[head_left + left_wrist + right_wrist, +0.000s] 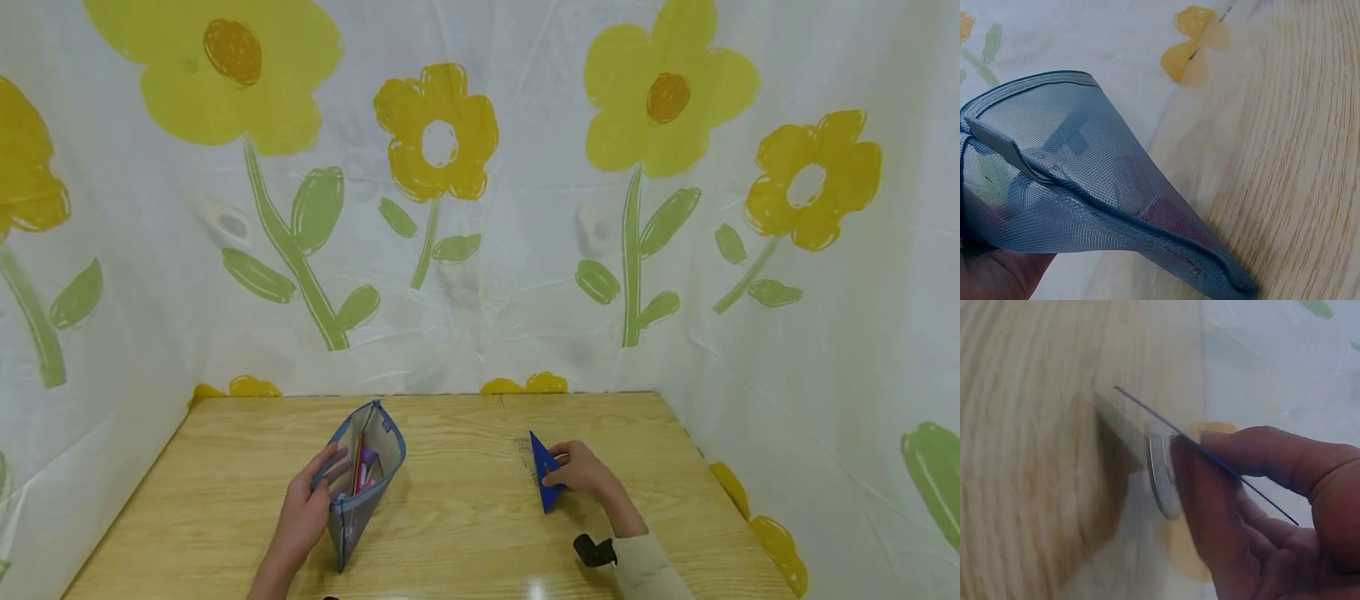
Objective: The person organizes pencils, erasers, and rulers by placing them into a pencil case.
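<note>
On the left of the head view, my left hand (300, 500) grips one side of a blue-grey mesh zip pouch (360, 521). The pouch is tilted with its mouth unzipped. Inside it lie purple and pink items (366, 468) and a slim pencil-like stick; the mesh blurs their shapes in the left wrist view. Over the right part of the table, my right hand (585, 471) pinches a blue set square (546, 479), seen edge-on in the right wrist view. A clear protractor (1161, 478) shows beside those fingers; I cannot tell whether they hold it too.
The pale wood-grain table (457, 517) reaches back to a white flowered curtain (525, 325), which also hangs along both sides. A black device (594, 551) is worn at my right wrist, by a light sleeve (648, 567).
</note>
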`<state>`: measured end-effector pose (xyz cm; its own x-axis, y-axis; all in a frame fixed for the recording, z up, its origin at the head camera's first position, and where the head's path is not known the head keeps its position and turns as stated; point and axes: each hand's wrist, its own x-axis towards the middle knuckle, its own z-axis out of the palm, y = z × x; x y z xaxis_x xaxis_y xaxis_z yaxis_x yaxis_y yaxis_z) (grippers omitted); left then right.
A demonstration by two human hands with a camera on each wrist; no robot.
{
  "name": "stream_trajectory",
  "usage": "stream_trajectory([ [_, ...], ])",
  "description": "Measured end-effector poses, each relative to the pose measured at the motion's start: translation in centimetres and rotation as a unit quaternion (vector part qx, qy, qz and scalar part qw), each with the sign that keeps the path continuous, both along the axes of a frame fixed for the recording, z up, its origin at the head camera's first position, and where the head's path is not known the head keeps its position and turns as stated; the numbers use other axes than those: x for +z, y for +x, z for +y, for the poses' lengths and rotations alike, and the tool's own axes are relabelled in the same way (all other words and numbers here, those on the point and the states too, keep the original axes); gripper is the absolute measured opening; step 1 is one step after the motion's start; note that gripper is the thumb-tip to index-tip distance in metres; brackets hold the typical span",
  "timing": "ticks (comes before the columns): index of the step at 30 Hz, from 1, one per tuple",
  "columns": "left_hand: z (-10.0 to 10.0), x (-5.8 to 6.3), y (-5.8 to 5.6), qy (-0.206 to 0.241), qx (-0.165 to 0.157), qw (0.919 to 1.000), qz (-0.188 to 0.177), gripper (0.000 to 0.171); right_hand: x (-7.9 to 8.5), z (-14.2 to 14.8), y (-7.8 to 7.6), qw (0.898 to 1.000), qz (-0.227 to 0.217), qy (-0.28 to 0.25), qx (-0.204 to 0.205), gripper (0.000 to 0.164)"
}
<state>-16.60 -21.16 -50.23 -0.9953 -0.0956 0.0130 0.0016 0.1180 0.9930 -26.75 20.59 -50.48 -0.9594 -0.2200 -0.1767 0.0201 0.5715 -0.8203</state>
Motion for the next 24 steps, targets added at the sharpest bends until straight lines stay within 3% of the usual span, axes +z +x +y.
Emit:
stream_trajectory([
  [15,0.2,0.2,-0.5,-0.008,0.001,0.9998,-0.016,0.058,-1.2,-3.0,0.4,0.989,0.031,-0.131,0.061,0.054],
  [24,0.3,0.3,-0.2,-0.007,0.003,0.9999,-0.007,0.058,-1.8,-6.5,1.1,0.982,0.069,-0.165,0.065,0.044],
])
